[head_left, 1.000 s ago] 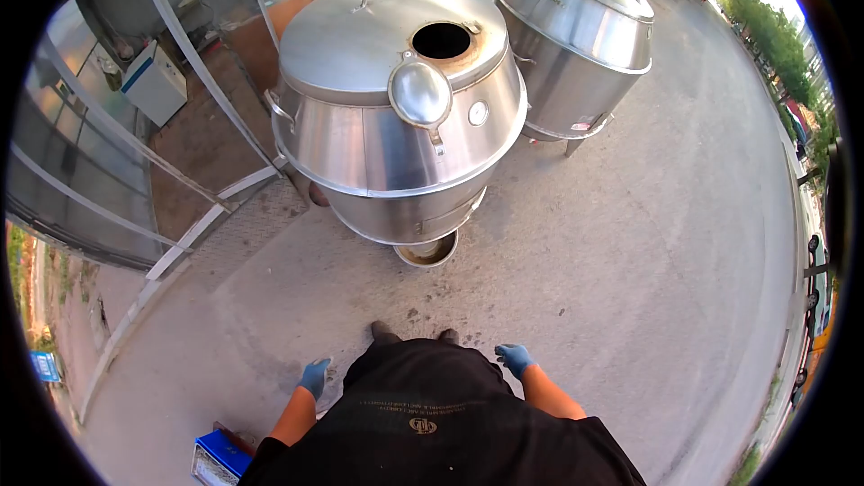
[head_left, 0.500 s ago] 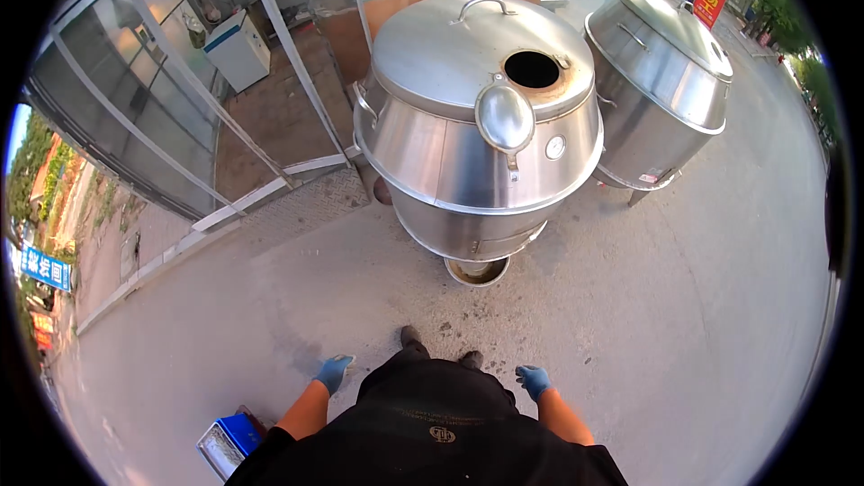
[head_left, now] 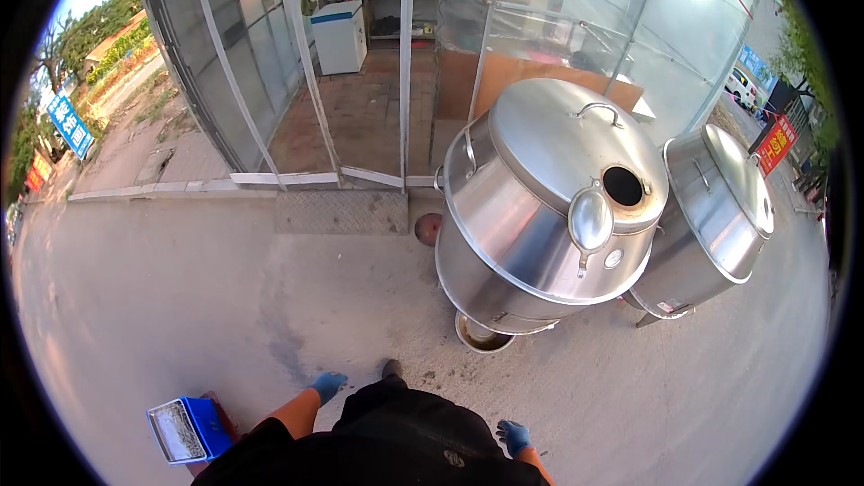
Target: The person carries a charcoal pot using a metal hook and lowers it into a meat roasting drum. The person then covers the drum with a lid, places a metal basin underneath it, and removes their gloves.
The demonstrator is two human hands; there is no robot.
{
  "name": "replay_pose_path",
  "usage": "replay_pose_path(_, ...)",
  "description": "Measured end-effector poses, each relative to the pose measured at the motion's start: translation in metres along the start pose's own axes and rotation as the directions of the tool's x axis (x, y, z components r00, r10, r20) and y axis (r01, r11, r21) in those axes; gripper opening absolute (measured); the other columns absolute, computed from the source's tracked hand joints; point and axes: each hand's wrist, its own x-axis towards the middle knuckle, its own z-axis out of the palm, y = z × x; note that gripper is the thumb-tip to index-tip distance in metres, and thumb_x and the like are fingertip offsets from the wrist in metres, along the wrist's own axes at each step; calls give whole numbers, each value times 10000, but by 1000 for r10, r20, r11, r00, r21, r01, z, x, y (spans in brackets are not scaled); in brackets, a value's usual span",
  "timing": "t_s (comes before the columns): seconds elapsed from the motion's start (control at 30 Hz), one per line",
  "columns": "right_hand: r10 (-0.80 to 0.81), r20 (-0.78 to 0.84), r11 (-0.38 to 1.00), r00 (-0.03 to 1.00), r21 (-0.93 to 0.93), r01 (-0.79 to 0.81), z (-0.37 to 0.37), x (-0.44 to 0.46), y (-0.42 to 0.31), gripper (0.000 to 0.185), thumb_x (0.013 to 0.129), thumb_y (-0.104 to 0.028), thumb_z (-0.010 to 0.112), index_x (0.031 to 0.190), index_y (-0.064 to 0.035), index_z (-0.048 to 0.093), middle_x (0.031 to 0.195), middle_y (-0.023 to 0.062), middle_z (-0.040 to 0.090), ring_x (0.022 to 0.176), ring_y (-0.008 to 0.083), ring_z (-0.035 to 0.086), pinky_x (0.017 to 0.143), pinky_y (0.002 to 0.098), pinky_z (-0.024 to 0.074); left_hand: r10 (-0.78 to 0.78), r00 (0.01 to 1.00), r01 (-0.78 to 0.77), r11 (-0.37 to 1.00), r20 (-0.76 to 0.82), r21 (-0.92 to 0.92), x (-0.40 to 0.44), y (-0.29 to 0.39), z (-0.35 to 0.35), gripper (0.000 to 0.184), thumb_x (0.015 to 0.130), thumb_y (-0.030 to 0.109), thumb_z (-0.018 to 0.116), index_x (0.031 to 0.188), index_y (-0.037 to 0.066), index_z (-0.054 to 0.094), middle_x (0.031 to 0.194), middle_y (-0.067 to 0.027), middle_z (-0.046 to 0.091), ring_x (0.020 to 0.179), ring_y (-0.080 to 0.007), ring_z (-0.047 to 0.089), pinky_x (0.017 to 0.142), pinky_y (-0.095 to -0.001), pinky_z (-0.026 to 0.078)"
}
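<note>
My left hand (head_left: 329, 385), in a blue glove, hangs low beside my body with its fingers loosely apart and nothing in it. On the other side, my gloved right hand (head_left: 514, 436) is held out with fingers spread, also free of any object. Ahead to the right stands a large stainless steel barrel oven (head_left: 531, 243) with a handled lid (head_left: 558, 139). A round hole (head_left: 623, 186) in the lid is uncovered; its small oval cover (head_left: 591, 220) hangs down in front. A metal basin (head_left: 484, 338) sits on the ground beneath the oven. Neither hand touches these things.
A second steel oven (head_left: 715, 216) stands behind on the right. At lower left is a blue bin (head_left: 205, 428). A glass-walled booth holds a white chest freezer (head_left: 338, 40). A metal ramp plate (head_left: 342, 212) lies at its doorway, near a reddish round object (head_left: 428, 229).
My view has turned left and tilted up, so the ovens sit lower and farther right and more of the booth shows. Both hands stay free at my sides.
</note>
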Motion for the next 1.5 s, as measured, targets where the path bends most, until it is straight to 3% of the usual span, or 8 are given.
replay_pose_path(0.23,-314,184,932,932,250,264,54,-55,-112,349,976,-229,531,1209,25,583,1170,157,643,1029,279,645,869,377,514,476,872,-472,879,-110,64,25,108,49,302,925,284,592,1035,14,674,984,-100,692,930,-182,632,809,-302,479)
replay_pose_path(0.37,-485,360,862,797,351,366,133,-111,-209,379,997,-237,504,1251,41,549,1234,172,605,1146,289,589,974,387,474,266,918,16,715,294,-698,3,241,105,482,969,413,525,1288,52,547,1231,-98,610,1100,-213,595,940,-353,474)
replay_pose_path(0.57,-509,422,803,750,546,238,213,-137,-268,386,1009,-207,479,1315,27,487,1309,158,536,1181,266,552,1005,387,450,301,882,-60,835,362,-548,-28,342,180,497,973,434,507,1218,10,589,1152,-80,626,1019,-153,575,883,-304,456)
replay_pose_path(0.63,-717,355,694,600,273,667,221,-141,-269,377,1013,-175,465,1339,14,465,1310,141,522,1175,240,548,1018,387,437,404,858,-214,842,317,-495,-19,341,188,491,979,433,497,1166,-2,625,1074,-77,654,966,-152,581,854,-295,462)
replay_pose_path(0.8,-492,349,797,797,549,251,235,-148,-275,365,988,-150,515,1328,-19,482,1261,92,546,1146,191,553,984,342,448,328,917,-233,902,226,-363,-9,336,180,514,981,455,465,986,-11,684,911,-133,690,858,-212,635,794,-331,486)
replay_pose_path(0.9,-671,466,728,577,263,634,245,-143,-269,356,1000,-170,487,1326,-30,479,1268,91,542,1149,194,544,995,343,433,353,921,-339,935,168,-106,14,326,167,564,956,502,469,957,-18,689,885,-209,690,876,-325,662,785,-390,498)
replay_pose_path(0.97,-482,501,768,719,637,70,259,-143,-277,350,1006,-200,466,1318,-42,481,1267,93,547,1175,207,520,1030,359,399,416,901,-422,906,123,24,27,323,158,590,941,528,472,948,-22,688,880,-247,680,895,-383,661,785,-420,500)
replay_pose_path(1.5,-226,634,898,739,429,-94,394,-120,-320,369,1002,-259,450,1336,-105,466,1301,79,519,1217,223,489,1065,417,356,593,795,-500,758,-124,419,42,341,-3,581,920,572,452,915,43,691,866,-225,672,850,-409,643,763,-474,498)
